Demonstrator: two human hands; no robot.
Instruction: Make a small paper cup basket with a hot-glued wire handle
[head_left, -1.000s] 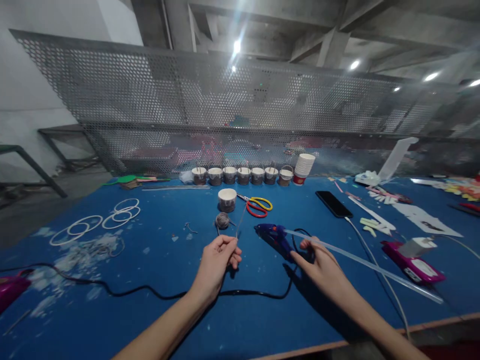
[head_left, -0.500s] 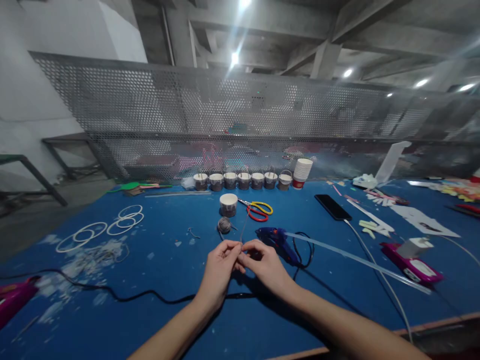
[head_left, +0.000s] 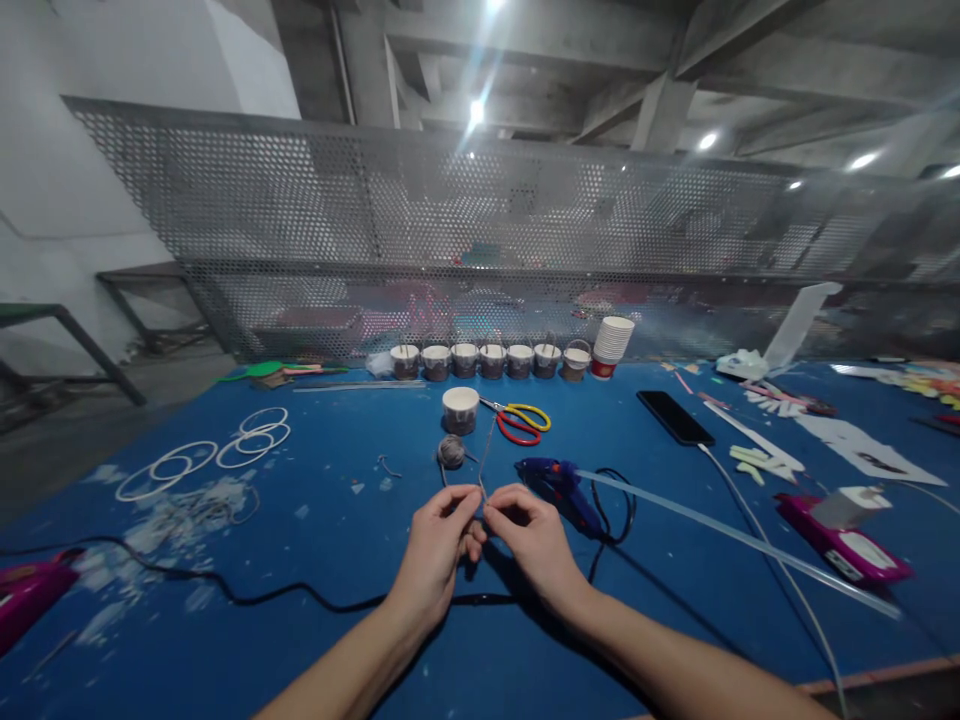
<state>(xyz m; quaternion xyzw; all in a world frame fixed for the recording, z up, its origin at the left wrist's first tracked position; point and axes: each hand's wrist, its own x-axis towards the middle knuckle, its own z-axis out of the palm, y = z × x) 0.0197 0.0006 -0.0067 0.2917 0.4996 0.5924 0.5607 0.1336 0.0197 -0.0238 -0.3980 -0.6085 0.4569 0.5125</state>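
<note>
Close together over the blue table, my left hand [head_left: 444, 535] and my right hand [head_left: 529, 530] each pinch a thin grey yarn [head_left: 487, 450] between thumb and fingertips. The yarn rises from the fingers toward the scissors [head_left: 517, 420], which have one red and one yellow handle. Just beyond my hands lies a small ball of grey yarn [head_left: 451, 452]. Behind it stands a single paper cup [head_left: 460, 410] with a white rim and a grey wrapped side. To the right of my right hand rests a blue glue gun [head_left: 559, 485] with a long clear glue stick [head_left: 735, 540] in its back.
Several grey-wrapped cups [head_left: 493, 361] line the back beside a cup stack [head_left: 612, 345]. White rings [head_left: 255, 437] lie left. A phone [head_left: 675, 417] on a cable and a magenta power strip [head_left: 844, 540] are right. A black cord [head_left: 300, 597] crosses in front.
My fingertips have parted slightly, and the left hand's lower fingers have opened a little. The yarn still runs up from the pinch. The view has shifted slightly.
</note>
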